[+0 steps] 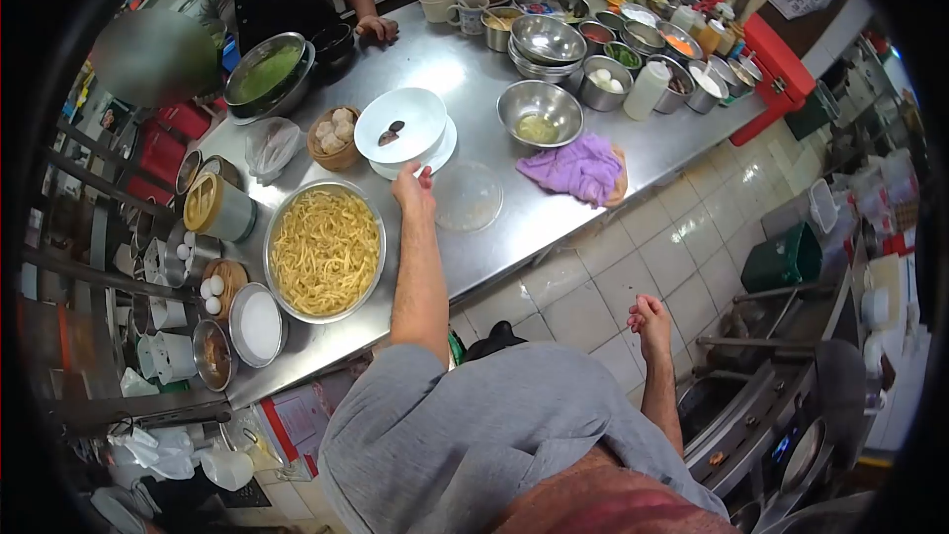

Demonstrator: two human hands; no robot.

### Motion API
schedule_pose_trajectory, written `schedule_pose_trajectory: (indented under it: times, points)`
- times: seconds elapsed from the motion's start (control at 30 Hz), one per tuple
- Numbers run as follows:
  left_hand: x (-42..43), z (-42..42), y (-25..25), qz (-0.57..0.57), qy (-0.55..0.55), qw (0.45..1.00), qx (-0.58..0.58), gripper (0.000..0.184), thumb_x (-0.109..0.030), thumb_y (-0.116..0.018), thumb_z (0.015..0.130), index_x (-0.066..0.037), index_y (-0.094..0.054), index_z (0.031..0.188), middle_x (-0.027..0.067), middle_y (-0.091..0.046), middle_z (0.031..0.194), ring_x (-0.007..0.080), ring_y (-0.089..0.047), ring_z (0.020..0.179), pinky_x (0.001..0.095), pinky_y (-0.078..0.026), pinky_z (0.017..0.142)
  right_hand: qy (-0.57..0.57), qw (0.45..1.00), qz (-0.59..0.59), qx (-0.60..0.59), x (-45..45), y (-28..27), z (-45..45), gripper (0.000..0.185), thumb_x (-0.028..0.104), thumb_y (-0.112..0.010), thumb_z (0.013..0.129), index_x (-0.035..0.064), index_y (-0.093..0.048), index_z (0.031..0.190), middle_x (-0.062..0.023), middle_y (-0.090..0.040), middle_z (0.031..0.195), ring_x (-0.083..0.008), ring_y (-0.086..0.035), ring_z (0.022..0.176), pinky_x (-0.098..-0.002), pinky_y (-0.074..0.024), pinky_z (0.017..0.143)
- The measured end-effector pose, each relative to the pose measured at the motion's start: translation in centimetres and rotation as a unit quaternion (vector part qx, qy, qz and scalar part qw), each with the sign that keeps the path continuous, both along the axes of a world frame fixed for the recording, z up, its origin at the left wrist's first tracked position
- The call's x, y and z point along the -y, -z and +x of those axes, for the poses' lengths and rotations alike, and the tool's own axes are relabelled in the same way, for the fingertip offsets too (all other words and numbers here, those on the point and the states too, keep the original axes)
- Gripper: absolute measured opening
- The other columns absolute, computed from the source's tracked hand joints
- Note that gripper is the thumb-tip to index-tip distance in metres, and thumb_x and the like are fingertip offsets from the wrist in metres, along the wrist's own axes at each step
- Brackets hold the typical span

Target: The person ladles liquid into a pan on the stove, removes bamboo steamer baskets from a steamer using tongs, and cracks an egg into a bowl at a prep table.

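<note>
My left hand (413, 190) reaches over the steel table to the near rim of a white plate (440, 155), its fingers bent closed at that edge. On this plate, set off-centre, rests a wide white bowl (415, 121) with small dark pieces or marks inside. Beside my left forearm stands a large steel bowl heaped with yellow noodles (324, 252). A clear round lid (469, 196) lies flat just right of my left hand. My right hand (648, 323) hangs above the tiled floor, away from the table, its fingers loosely curled and apart with nothing visible in them.
A bamboo steamer of dumplings (334, 138) stands left of the white bowl. Toward the right are a steel bowl (540, 113), a purple cloth (573, 170) and several ingredient tins. Across the table, a person's hand (377, 30) rests on the surface. A stove (751, 425) is at lower right.
</note>
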State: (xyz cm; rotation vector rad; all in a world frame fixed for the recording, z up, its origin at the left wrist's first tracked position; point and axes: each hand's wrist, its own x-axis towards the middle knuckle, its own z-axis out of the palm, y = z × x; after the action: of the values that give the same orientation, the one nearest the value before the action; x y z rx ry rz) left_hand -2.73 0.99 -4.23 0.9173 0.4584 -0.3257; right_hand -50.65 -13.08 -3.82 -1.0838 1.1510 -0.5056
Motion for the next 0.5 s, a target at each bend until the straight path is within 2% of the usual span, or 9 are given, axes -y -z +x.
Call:
schedule_pose_trajectory:
  times: [0.17, 0.27, 0.3, 0.33, 0.37, 0.4, 0.43, 0.47, 0.5]
  points:
    - [0.7, -0.1, 0.1, 0.022, 0.086, 0.996, 0.01, 0.027, -0.005, -0.058, 0.075, -0.002, -0.048, 0.1, 0.0062, -0.055, 0.086, 0.0149, -0.057, 0.059, 0.0216, -0.035, 0.037, -0.083, 0.997, 0.006, -0.003, 6.2, 0.5, 5.0, 0.024, 0.019, -0.059, 0.085, 0.0036, -0.053, 0.102, -0.0041, -0.056, 0.075, -0.0105, -0.052, 0.054, -0.0206, -0.0376, 0.047]
    - [2.8, -5.7, -3.0, 0.192, 0.128, 0.966, 0.116, 0.031, -0.01, -0.061, 0.075, -0.003, -0.051, 0.103, 0.0057, -0.056, 0.09, 0.012, -0.053, 0.061, 0.0242, -0.041, 0.047, -0.135, 0.987, -0.08, -0.04, 9.9, 0.3, 8.3, 0.035, 0.013, -0.064, 0.08, 0.0023, -0.05, 0.11, -0.0039, -0.055, 0.073, -0.0096, -0.051, 0.055, -0.0218, -0.039, 0.049]
    - [4.5, -8.5, -3.3, 0.273, 0.139, 0.938, 0.161, 0.031, -0.01, -0.062, 0.074, -0.003, -0.052, 0.103, 0.0057, -0.057, 0.09, 0.011, -0.052, 0.061, 0.0251, -0.042, 0.051, -0.155, 0.984, -0.08, -0.035, 11.1, 0.0, 9.6, 0.035, 0.013, -0.064, 0.08, 0.0023, -0.05, 0.11, -0.0039, -0.055, 0.073, -0.0096, -0.051, 0.055, -0.0218, -0.039, 0.049]
    - [6.7, -10.1, 0.9, 0.329, 0.138, 0.866, 0.35, 0.04, -0.009, -0.063, 0.074, -0.003, -0.053, 0.112, 0.004, -0.058, 0.098, 0.0083, -0.051, 0.056, 0.022, -0.041, 0.044, -0.174, 0.971, -0.158, -0.041, 12.1, -0.3, 10.7, 0.043, 0.012, -0.065, 0.078, 0.0017, -0.047, 0.116, -0.0038, -0.053, 0.075, -0.0102, -0.05, 0.058, -0.0227, -0.0399, 0.051]
    - [8.1, -14.4, -2.2, 0.312, 0.241, 0.851, 0.348, 0.04, -0.011, -0.064, 0.076, -0.002, -0.053, 0.113, 0.0033, -0.057, 0.106, 0.0077, -0.051, 0.06, 0.0235, -0.044, 0.05, -0.192, 0.951, -0.236, -0.044, 13.4, -0.7, 11.9, 0.051, 0.011, -0.067, 0.076, 0.0012, -0.044, 0.121, -0.0038, -0.05, 0.076, -0.0107, -0.049, 0.061, -0.0236, -0.0408, 0.053]
    - [9.8, -17.0, -2.3, 0.307, 0.291, 0.801, 0.424, 0.043, -0.014, -0.065, 0.078, -0.003, -0.051, 0.117, 0.0073, -0.055, 0.115, 0.0133, -0.057, 0.081, 0.0278, -0.048, 0.065, -0.208, 0.948, -0.237, -0.035, 14.8, -0.9, 13.3, 0.051, 0.011, -0.067, 0.076, 0.0012, -0.044, 0.121, -0.0038, -0.05, 0.076, -0.0107, -0.049, 0.061, -0.0236, -0.0408, 0.053]
    - [11.6, -19.1, -2.3, 0.341, 0.306, 0.728, 0.509, 0.05, -0.019, -0.064, 0.079, -0.004, -0.046, 0.123, 0.0131, -0.05, 0.124, 0.0223, -0.052, 0.107, 0.0317, -0.047, 0.081, -0.241, 0.917, -0.314, -0.053, 16.2, -1.1, 14.5, 0.057, 0.01, -0.068, 0.075, 0.0015, -0.041, 0.125, -0.0044, -0.048, 0.078, -0.012, -0.047, 0.064, -0.0251, -0.0416, 0.057]
    - [12.8, -20.9, -3.9, 0.386, 0.324, 0.673, 0.541, 0.055, -0.024, -0.061, 0.081, -0.006, -0.04, 0.128, 0.0167, -0.047, 0.125, 0.0277, -0.04, 0.122, 0.0347, -0.044, 0.088, -0.271, 0.878, -0.389, -0.072, 17.3, -1.2, 15.1, 0.063, 0.01, -0.069, 0.074, 0.0018, -0.038, 0.128, -0.0051, -0.046, 0.08, -0.0133, -0.046, 0.068, -0.0265, -0.0424, 0.06]
    - [13.6, -22.1, -4.9, 0.432, 0.324, 0.631, 0.557, 0.056, -0.026, -0.058, 0.082, -0.007, -0.037, 0.13, 0.0169, -0.047, 0.125, 0.0298, -0.052, 0.106, 0.0379, -0.048, 0.079, -0.279, 0.874, -0.392, -0.064, 18.4, -1.2, 15.6, 0.063, 0.01, -0.069, 0.074, 0.0018, -0.038, 0.128, -0.0051, -0.046, 0.08, -0.0133, -0.046, 0.068, -0.0265, -0.0424, 0.06]
